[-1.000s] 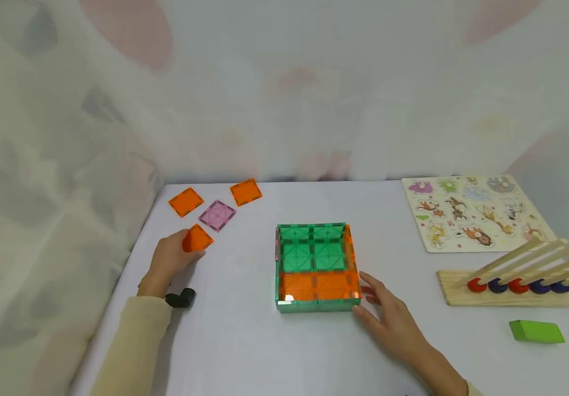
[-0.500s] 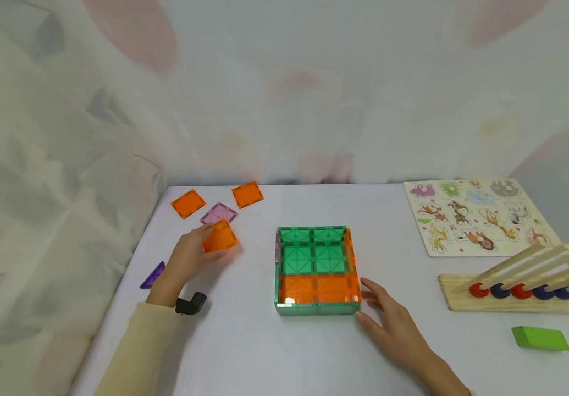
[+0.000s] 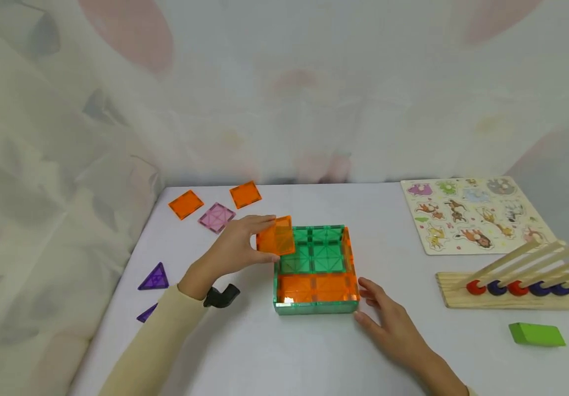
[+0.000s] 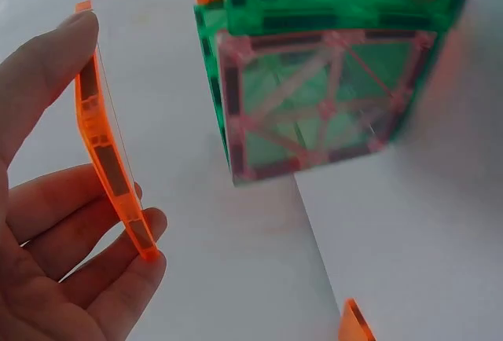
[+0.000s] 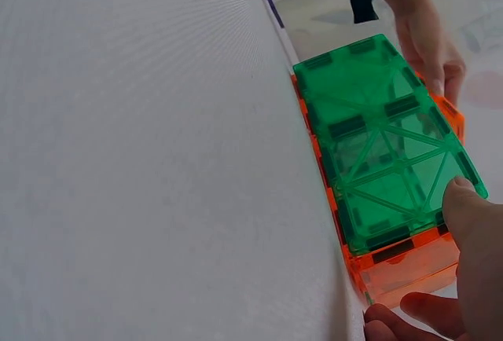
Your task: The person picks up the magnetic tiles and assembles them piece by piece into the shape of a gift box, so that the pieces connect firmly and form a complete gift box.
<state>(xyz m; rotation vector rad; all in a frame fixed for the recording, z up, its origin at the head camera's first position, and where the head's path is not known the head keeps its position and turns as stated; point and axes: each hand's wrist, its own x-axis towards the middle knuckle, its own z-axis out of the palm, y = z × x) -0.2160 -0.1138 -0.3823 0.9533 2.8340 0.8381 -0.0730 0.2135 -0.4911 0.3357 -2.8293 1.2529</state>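
My left hand [image 3: 235, 247] pinches an orange square magnetic tile [image 3: 276, 236] by its edges, thumb on one side and fingertips on the other. The tile is tilted and overlaps the back left corner of an open-topped box of magnetic tiles [image 3: 316, 308]. The box has green and orange floor tiles and low walls of green, orange and pink; its pink wall tile [image 4: 326, 109] shows in the left wrist view. At the box's front right corner rests my right hand [image 3: 393, 324], fingers relaxed. In the right wrist view its thumb [image 5: 470, 215] touches the green front wall.
Two orange tiles [image 3: 186, 204] [image 3: 246, 194] and a pink tile [image 3: 217, 218] lie back left. Purple triangle tiles [image 3: 154, 277] lie at the left edge. On the right are an animal puzzle board [image 3: 467, 214], a wooden peg rack [image 3: 449, 291] and a green block [image 3: 536, 334].
My left hand has lifted the orange tile off the table on the left and carried it right, to the box. Purple triangles have come into sight. My right hand stays at the corner.
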